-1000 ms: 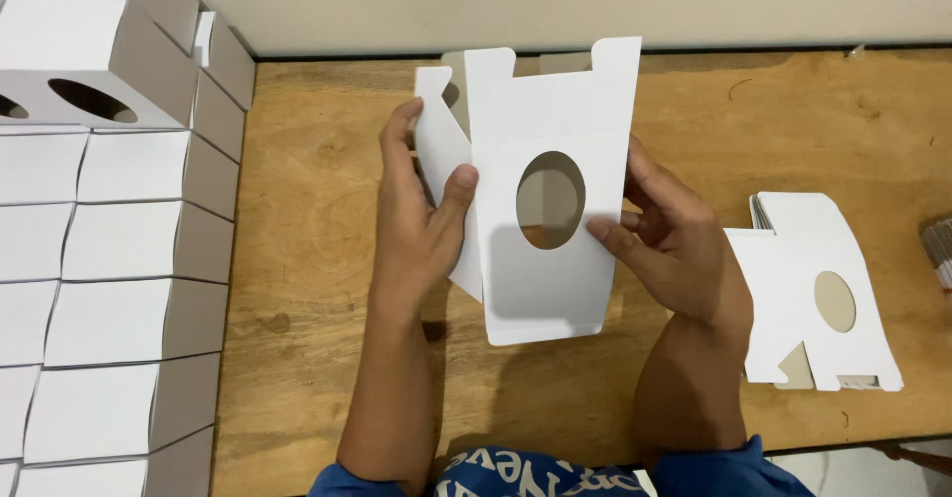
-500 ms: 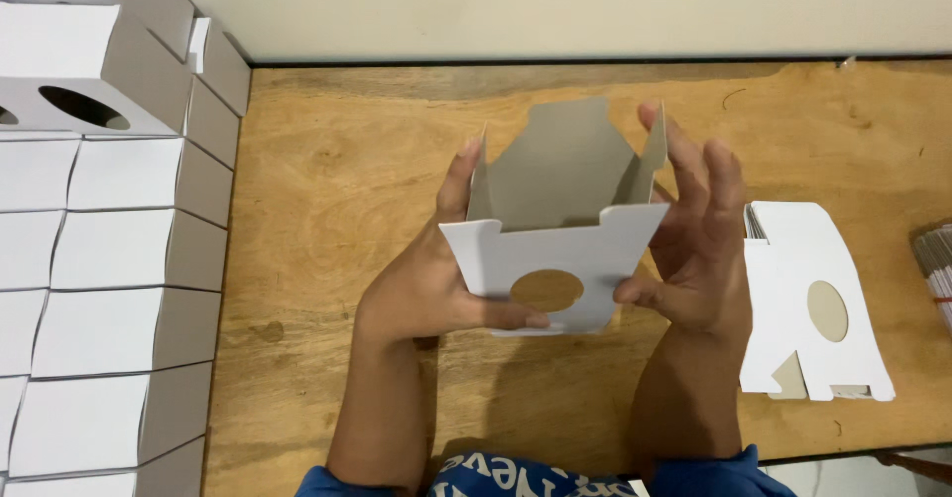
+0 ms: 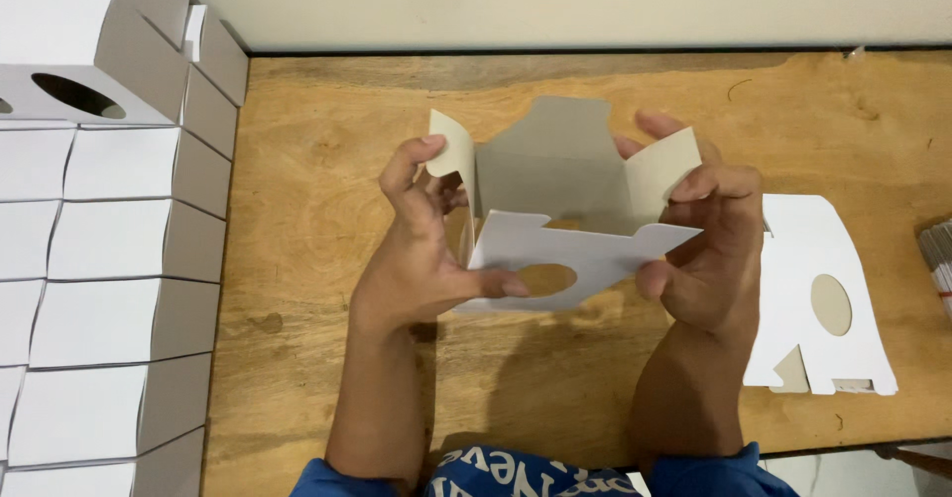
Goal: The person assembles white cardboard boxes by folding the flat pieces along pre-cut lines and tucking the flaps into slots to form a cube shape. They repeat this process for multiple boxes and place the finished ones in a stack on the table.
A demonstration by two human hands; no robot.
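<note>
You've got the half-folded white carton (image 3: 565, 229) up between your left hand (image 3: 421, 269) and right hand (image 3: 709, 259), flat blanks (image 3: 818, 299) near the tabletop's (image 3: 317, 219) right edge.

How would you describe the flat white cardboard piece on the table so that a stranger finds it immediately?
Start from the wooden table. Right of the right hand lies a flat box blank, white with an oval hole. Unlike the assembled boxes stacked at left, it is unfolded and lies alone.

A wooden bench (image 3: 327, 209) with visible grain and dark knots spreads beneath the hands; beyond them, a plain pale wall (image 3: 555, 1) meets its far edge.
</note>
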